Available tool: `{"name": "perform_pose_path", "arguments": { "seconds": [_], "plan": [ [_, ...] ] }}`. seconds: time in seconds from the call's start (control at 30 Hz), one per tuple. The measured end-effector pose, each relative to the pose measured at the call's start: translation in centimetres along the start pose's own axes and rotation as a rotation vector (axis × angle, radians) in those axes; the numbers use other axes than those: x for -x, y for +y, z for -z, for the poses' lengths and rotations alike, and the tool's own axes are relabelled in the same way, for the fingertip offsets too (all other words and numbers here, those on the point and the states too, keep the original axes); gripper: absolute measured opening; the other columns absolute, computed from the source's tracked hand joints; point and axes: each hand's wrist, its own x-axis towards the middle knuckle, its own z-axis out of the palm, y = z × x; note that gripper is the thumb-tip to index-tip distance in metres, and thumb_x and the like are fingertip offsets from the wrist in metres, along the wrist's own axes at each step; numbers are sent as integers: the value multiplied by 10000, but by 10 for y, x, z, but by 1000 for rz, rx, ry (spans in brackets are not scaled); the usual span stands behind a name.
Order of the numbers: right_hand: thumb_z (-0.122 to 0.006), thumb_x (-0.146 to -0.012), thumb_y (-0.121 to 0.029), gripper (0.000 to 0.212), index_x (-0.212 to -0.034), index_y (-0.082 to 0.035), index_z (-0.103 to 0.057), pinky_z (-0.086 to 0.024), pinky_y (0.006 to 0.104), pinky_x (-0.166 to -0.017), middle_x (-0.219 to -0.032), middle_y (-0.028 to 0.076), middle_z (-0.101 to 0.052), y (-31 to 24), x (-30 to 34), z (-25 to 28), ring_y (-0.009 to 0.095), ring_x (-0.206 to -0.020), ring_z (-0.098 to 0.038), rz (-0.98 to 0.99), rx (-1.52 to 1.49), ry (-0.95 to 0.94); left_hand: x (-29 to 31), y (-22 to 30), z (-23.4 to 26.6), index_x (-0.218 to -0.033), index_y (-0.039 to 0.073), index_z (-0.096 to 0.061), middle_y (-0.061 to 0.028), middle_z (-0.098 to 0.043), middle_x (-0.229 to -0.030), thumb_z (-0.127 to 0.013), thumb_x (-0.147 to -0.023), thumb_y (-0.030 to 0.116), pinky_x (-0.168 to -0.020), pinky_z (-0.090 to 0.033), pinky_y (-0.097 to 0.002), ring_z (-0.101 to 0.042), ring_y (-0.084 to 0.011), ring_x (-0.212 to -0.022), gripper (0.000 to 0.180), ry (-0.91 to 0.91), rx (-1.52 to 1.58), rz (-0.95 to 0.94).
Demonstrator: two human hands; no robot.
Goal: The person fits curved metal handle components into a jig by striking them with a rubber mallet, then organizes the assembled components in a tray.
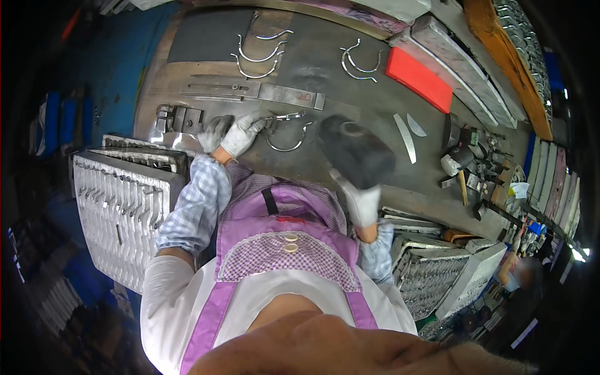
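Note:
My left hand [242, 135], in a white glove with a grey patch, is closed on a thin shiny metal piece [289, 116] low over the bench. Just below that piece is a curved metal half-ring [287, 147]; whether the two are joined I cannot tell. My right hand [364, 205], also in a white glove, is closed at the near end of a large dark hammer-like tool [356, 153]. Motion smears this tool, and its handle is hidden. A flat slotted steel bar [219, 87] lies beyond my left hand, and a small metal block [181, 119] stands beside it.
Several curved metal pieces [261, 59] lie on the far bench, with more [361, 62] near a red block [420, 78]. Two flat blades [405, 137] lie right. Tools, including a wooden-handled hammer [462, 187], clutter the right side. Stacked metal-filled trays [122, 212] flank me.

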Motion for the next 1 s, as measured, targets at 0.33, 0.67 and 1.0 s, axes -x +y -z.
{"name": "perform_pose_path", "arguments": {
  "seconds": [0.33, 0.67, 1.0],
  "plan": [
    [-721, -771, -324, 282, -878, -62, -716, -548, 375, -679, -762, 142, -695, 47, 13, 4, 299, -728, -691, 90, 526, -74, -7, 38, -27, -1038, 68, -651, -128, -657, -974, -595, -798, 40, -785, -534, -374, -649, -296, -905, 248, 200, -727, -402],
    [-754, -789, -298, 456, -1100, 11, -627, -493, 373, -889, -1111, 164, -667, 161, -3, 17, 306, -1033, -636, -300, 621, -48, -24, 27, -27, -831, 132, -645, -52, -547, -722, -574, -711, 90, -567, -499, -390, -596, -253, -681, 146, 41, -1068, -450],
    [-641, -841, -142, 145, -909, -21, -685, -501, 391, -820, -981, 111, -705, -18, -18, 12, 286, -868, -666, 758, 743, -60, -43, 43, -12, -1011, 97, -683, -155, -675, -917, -620, -853, 228, -683, -533, -430, -653, -346, -796, 214, -160, -806, -250]
  ]
}}
